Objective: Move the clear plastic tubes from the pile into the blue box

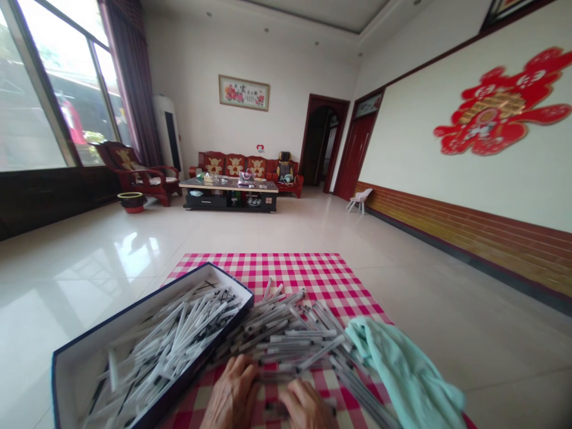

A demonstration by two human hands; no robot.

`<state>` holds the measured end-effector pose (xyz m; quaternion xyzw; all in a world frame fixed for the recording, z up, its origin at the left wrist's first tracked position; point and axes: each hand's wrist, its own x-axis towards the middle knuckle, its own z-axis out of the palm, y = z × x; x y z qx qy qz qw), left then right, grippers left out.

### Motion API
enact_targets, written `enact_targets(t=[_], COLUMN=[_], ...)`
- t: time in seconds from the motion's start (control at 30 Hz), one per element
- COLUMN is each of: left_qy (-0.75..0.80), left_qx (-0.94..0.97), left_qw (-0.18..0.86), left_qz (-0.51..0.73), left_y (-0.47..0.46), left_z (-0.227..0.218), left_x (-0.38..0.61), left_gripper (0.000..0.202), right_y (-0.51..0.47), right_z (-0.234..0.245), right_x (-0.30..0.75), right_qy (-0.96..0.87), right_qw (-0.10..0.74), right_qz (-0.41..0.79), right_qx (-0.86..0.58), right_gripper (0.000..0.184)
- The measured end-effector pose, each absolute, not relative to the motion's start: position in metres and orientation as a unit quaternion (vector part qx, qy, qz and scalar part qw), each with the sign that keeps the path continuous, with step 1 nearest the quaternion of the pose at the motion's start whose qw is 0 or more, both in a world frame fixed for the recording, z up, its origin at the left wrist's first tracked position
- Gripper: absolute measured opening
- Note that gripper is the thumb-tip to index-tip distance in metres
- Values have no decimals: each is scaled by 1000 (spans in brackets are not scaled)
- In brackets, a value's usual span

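A heap of white pens (286,336) lies loose on a red-and-white checked tablecloth (286,268). To its left a dark-edged cardboard box (80,363) holds several more of the same pens. My left hand (232,396) rests at the near edge of the heap, fingers curled onto the pens. My right hand (306,405) sits beside it, fingers bent over a pen lying on the cloth. Both hands are cut off by the bottom of the view, so their grip is unclear.
A pale green cloth (402,369) is bunched at the table's right corner. Beyond the table is a shiny tiled floor, with a low coffee table (230,193), red wooden sofa (241,164) and armchair (134,170) at the far end.
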<state>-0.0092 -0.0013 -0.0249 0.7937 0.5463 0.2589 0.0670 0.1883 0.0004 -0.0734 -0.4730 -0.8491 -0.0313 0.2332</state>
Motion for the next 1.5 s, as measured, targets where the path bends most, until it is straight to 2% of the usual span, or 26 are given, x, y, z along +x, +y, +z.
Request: enact_targets(t=[0.13,0.23,0.33,0.63,0.97,1.5], left_qy=[545,535,525,513,517,521], left_qx=[788,781,771,764,759,768], left_qw=[70,72,69,53,46,78], left_qz=[278,313,354,387,392,365], left_y=[2,3,2,4,2,1], left_z=[-32,-36,-40,-47,-40,-35], left_x=[-17,-21,-22,-21,-20,-19], left_gripper=[18,18,16,16,14,13], right_y=[11,10,7,12,14,11], right_z=[-43,-21,-12,-25,-29,-21], right_x=[159,154,156,159,158,155], right_qy=[-849,-836,-821,-802,-815,-805], right_qw=[222,217,213,208,195,153], right_qz=[48,100,120,147,132,114], right_qx=[-477,-493,-516,-540,-530,-562], right_gripper=[31,40,38,31,42,38])
